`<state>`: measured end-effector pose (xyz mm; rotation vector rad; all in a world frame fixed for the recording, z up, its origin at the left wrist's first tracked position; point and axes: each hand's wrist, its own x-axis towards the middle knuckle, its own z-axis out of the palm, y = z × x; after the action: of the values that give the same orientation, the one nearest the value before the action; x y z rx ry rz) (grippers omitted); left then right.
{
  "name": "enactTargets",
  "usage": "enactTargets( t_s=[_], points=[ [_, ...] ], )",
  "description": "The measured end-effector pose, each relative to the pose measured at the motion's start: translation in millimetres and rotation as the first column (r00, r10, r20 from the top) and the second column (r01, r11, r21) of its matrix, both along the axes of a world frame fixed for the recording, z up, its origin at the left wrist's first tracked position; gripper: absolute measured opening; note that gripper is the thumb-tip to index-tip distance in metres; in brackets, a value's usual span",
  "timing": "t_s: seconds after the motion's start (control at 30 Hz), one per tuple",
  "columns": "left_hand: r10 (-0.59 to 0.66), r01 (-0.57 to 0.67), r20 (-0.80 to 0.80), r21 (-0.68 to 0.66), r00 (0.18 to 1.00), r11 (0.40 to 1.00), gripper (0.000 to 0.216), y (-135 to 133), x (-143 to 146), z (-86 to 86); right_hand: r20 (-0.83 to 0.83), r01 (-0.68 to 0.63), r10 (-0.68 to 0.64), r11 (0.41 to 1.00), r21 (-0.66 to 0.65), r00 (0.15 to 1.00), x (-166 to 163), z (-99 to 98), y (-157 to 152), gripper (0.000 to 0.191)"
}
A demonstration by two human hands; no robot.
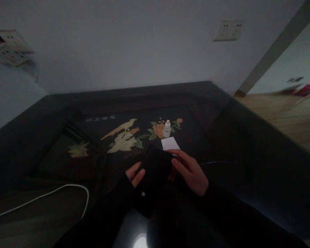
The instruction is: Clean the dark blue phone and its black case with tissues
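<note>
A black phone (156, 165) is tilted in front of me, its dark face towards me, with a small pale round mark near its lower end. My left hand (134, 175) is closed around its left edge, thumb on the front. At the upper right edge my right hand (191, 172) pinches the phone between thumb and fingers; its lower fingers are partly hidden. Just beyond the right fingertips lies a white square sheet (170, 143), its near part covered by the hand. Behind that sheet stands a small clear bottle (166, 129) with a white tip.
The dark glossy table (217, 137) bears an inlaid bird and flowers. A white cable (67, 186) curves across the lower left. Behind is a wall with a socket plate (230, 30) at right and more sockets (11, 51) at left. Wooden floor (297, 117) shows at the right.
</note>
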<state>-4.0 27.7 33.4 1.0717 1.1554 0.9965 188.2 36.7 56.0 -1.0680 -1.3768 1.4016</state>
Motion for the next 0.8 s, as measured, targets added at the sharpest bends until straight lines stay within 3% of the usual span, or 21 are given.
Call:
enactTargets(
  t_s=[0.07,0.17,0.27,0.37,0.43,0.5,0.63,0.8],
  points=[
    [0.001,-0.001,0.023,-0.003,1.000,1.000,0.038,1,-1,-1.0,0.034,0.017,-0.018,1.000,0.018,0.999,1,0.7,0,0.029],
    [-0.110,0.113,0.049,-0.057,0.993,0.992,0.034,3,-5,-3.4,0.046,0.049,-0.049,0.999,0.013,0.998,2,1.3,1,0.028],
    [-0.192,0.198,0.073,-0.079,0.979,0.977,0.038,8,-12,-5.3,0.004,0.109,-0.109,0.994,-0.012,0.994,2,1.0,2,0.028],
    [-0.194,0.202,0.084,-0.104,0.977,0.974,0.047,15,-18,-5.8,-0.065,0.169,-0.171,0.985,-0.032,0.983,3,0.1,3,0.026],
    [-0.107,0.114,0.071,-0.102,0.992,0.988,0.048,19,-20,-4.9,-0.130,0.198,-0.202,0.979,-0.039,0.971,3,-1.3,4,0.025],
    [0.079,-0.076,0.024,-0.105,0.997,0.992,0.048,22,-20,-2.7,-0.197,0.208,-0.215,0.976,-0.058,0.957,2,-3.3,5,0.025],
    [0.435,-0.446,-0.102,-0.159,0.895,0.881,0.037,24,-17,1.9,-0.255,0.094,-0.128,0.986,-0.141,0.959,-1,-7.2,6,0.027],
    [0.592,-0.599,-0.126,-0.024,0.796,0.800,0.038,25,-15,3.0,-0.201,-0.068,0.023,0.974,-0.216,0.979,-4,-11.4,6,0.025]
  ],
)
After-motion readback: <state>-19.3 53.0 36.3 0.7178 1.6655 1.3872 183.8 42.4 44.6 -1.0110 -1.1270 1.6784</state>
